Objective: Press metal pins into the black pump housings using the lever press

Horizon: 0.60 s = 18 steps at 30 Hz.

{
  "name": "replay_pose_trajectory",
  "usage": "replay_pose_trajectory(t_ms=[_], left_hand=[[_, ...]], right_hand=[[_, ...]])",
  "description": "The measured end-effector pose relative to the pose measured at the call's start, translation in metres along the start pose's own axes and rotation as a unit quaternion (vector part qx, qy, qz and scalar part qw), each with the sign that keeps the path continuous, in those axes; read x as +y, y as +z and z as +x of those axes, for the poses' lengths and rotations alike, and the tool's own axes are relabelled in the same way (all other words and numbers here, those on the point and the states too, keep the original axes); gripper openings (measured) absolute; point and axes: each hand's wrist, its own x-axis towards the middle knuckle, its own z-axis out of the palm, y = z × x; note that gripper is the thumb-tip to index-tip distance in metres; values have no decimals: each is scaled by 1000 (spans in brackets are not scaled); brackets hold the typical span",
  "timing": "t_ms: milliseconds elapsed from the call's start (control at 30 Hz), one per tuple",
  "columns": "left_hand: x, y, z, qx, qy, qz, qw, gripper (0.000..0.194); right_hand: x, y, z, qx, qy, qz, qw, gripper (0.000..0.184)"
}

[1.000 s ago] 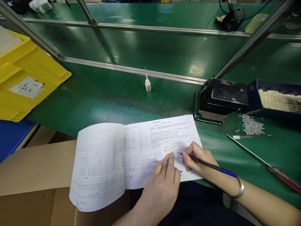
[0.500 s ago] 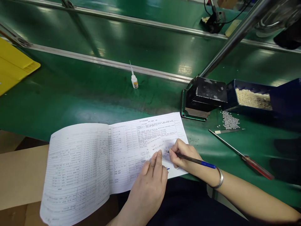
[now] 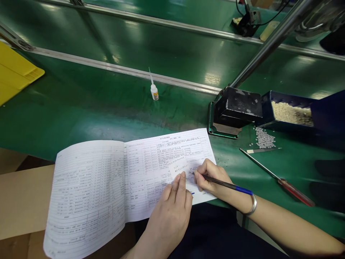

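An open logbook [image 3: 107,183] of printed tables lies on the green bench's near edge. My left hand [image 3: 172,212] rests flat on its right page, fingers stretched out, fingertips pinning a small white slip [image 3: 180,167]. My right hand [image 3: 210,176] is closed on a dark pen with a blue end [image 3: 226,184]; the tip touches the page just right of the slip. A silver bangle circles my right wrist.
A small white glue bottle [image 3: 154,91] stands mid-bench. A black metal block [image 3: 237,108], a dark tray of pale pellets [image 3: 291,112], loose silver beads [image 3: 264,138] and a red-handled screwdriver [image 3: 280,178] sit to the right. A yellow bin [image 3: 13,75] sits left, cardboard [image 3: 21,201] below it.
The view swung right over the second, sliding the yellow bin toward the left edge. Both hands stay in the same pose on the page; the pen barely shifts.
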Motion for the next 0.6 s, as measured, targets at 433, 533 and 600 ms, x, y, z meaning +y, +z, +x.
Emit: replay_pose_trajectory(t_ms=[433, 533, 600], left_hand=[[0, 2, -1, -6, -4, -1, 1000, 24], [0, 3, -1, -5, -2, -1, 1000, 24], [1, 4, -1, -2, -2, -2, 1000, 23]], right_hand=[[0, 2, 3, -8, -13, -5, 1000, 19], [0, 2, 3, -8, -11, 13, 1000, 19], [2, 3, 2, 7, -17, 40, 999, 22]])
